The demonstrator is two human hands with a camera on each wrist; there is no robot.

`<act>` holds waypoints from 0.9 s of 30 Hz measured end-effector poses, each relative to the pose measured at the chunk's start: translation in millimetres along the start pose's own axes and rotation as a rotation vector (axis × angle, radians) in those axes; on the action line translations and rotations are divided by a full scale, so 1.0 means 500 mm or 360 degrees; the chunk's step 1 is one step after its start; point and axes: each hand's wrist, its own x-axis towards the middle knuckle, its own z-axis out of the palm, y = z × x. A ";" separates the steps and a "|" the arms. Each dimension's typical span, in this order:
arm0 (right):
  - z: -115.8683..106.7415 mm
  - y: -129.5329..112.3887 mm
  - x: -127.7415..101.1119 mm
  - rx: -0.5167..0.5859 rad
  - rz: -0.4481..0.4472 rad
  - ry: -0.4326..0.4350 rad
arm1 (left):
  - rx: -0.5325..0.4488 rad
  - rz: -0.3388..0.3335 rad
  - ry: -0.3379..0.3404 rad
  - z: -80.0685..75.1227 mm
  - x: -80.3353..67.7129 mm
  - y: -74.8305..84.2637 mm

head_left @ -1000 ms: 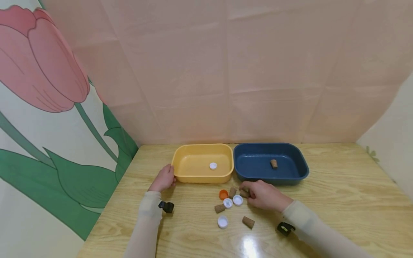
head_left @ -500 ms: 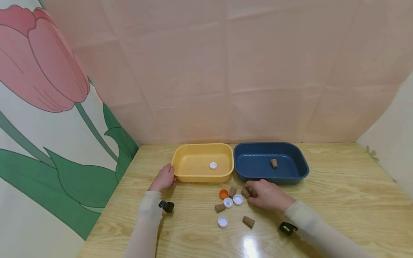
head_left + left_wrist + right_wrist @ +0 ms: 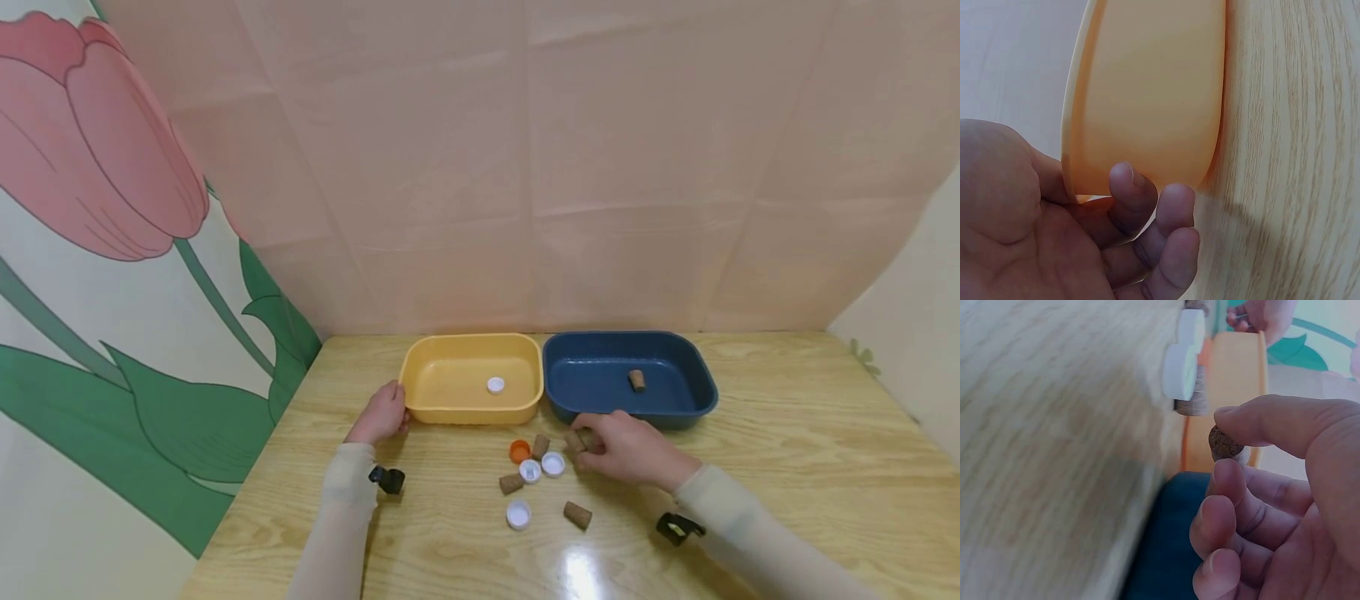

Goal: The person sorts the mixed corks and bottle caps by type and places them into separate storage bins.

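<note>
Shifted since the earlier head frames: one held cork (image 3: 1225, 445), with the right hand (image 3: 628, 450), slightly to the right and a little nearer the blue tray (image 3: 592, 379). Left hand (image 3: 379, 415) and both trays unchanged in place.

Held cork: brown, tapered, just in front of the blue tray's near left corner; one round end faces the right wrist camera. Right grip: thumb and fingertip pinching the cork, remaining fingers curled below.

Yellow tray (image 3: 450, 379): just left of the blue one. Left grip: curled about the rim at its left end, fingers against the outer wall, thumb tip hidden in the left wrist view.

Loose on the table (image 3: 787, 433), in front of the trays: orange cap (image 3: 520, 452); upper cork (image 3: 541, 447), just beside it; right white cap (image 3: 552, 464); middle white cap (image 3: 529, 472); lower cork (image 3: 512, 483); front white cap (image 3: 518, 515), set apart; front cork (image 3: 577, 515), lying on its side.

Tray contents: yellow, one white cap (image 3: 496, 385); blue, one cork (image 3: 637, 381).

Surroundings: cream sleeves (image 3: 332, 525); pink sheet (image 3: 615, 167) behind the table; tulip picture (image 3: 112, 150) at left.
</note>
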 end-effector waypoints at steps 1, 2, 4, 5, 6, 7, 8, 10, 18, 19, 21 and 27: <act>-0.004 -0.001 -0.001 0.0009 -0.0008 0.0007 | 0.0002 -0.0002 0.0001 0.000 0.000 0.000; -0.007 -0.003 -0.002 0.0014 -0.0016 0.0015 | 0.0006 -0.0002 0.0002 0.001 0.000 0.000; -0.016 -0.005 -0.003 0.0033 -0.0031 0.0031 | 0.0010 -0.0001 0.0006 0.001 0.001 -0.001; -0.020 -0.007 -0.003 0.0038 -0.0034 0.0035 | 0.0009 -0.0003 0.0007 0.001 0.000 0.000; -0.025 -0.008 -0.003 0.0038 -0.0037 0.0039 | 0.0008 0.0000 0.0008 0.001 0.000 0.000; -0.029 -0.008 -0.002 0.0040 -0.0034 0.0041 | 0.0007 0.0001 0.0010 0.001 -0.001 0.000; -0.033 -0.009 -0.002 0.0043 -0.0029 0.0041 | 0.0008 0.0005 0.0011 0.001 -0.001 0.000; -0.042 -0.010 -0.001 0.0041 -0.0022 0.0045 | 0.0004 0.0000 0.0012 0.000 -0.001 0.001; -0.079 -0.013 0.000 0.0032 -0.0039 0.0096 | 0.0010 -0.0003 0.0007 -0.002 0.001 -0.001; -0.083 -0.013 0.000 0.0017 -0.0035 0.0107 | 0.0005 -0.0008 0.0007 -0.002 0.001 -0.001; -0.092 -0.014 0.001 -0.0026 -0.0036 0.0137 | 0.0000 -0.0011 0.0006 -0.002 0.002 -0.001; -0.120 -0.005 0.011 -0.0028 0.0020 0.0139 | 0.0012 -0.0007 0.0008 0.000 0.001 -0.002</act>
